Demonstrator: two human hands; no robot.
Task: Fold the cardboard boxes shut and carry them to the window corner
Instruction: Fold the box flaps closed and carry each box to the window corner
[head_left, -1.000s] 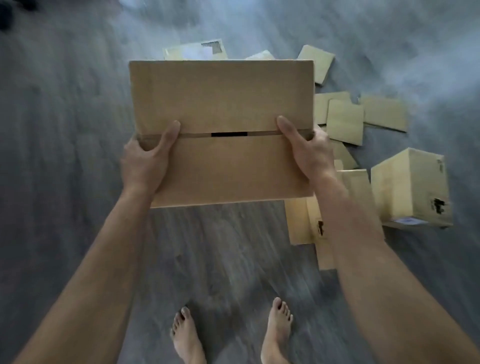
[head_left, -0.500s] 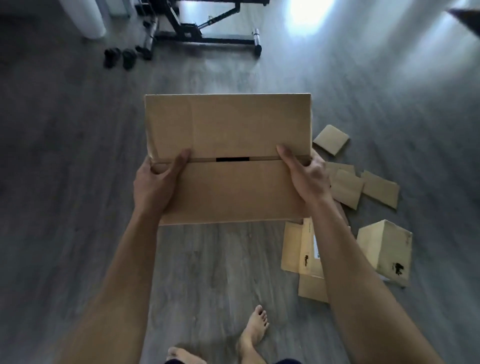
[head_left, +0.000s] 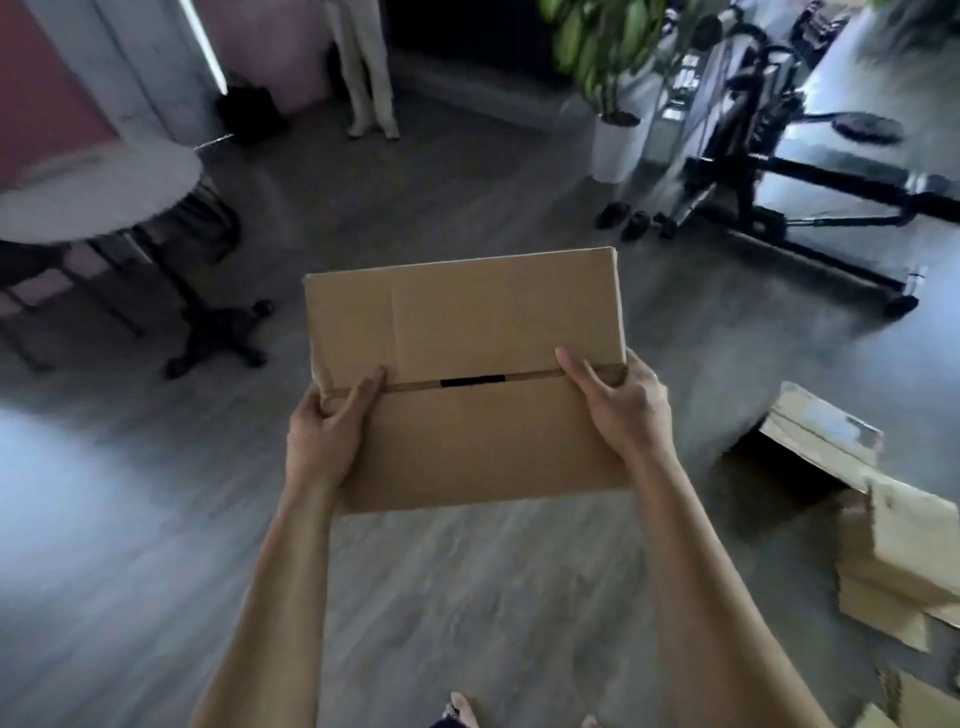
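A: Hands status?

B: Left hand (head_left: 324, 434) grips the left edge of the cardboard box (head_left: 467, 332), thumb lying on top along the flap seam. Right hand (head_left: 621, 405) grips the right edge the same way — thumb on the seam, fingers wrapped round the side, out of view.

A: Box state?

B: Top flaps folded down, meeting at a narrow seam with a dark slot mid-way. Held in the air at arm's length above the grey wood floor (head_left: 467, 597).

A: Surroundings?

B: Flattened cardboard pieces (head_left: 883, 545) on the floor to the right. Round white counter (head_left: 93, 192) far left, potted plant (head_left: 613, 78) and black exercise machine (head_left: 769, 171) beyond — edges blurred.
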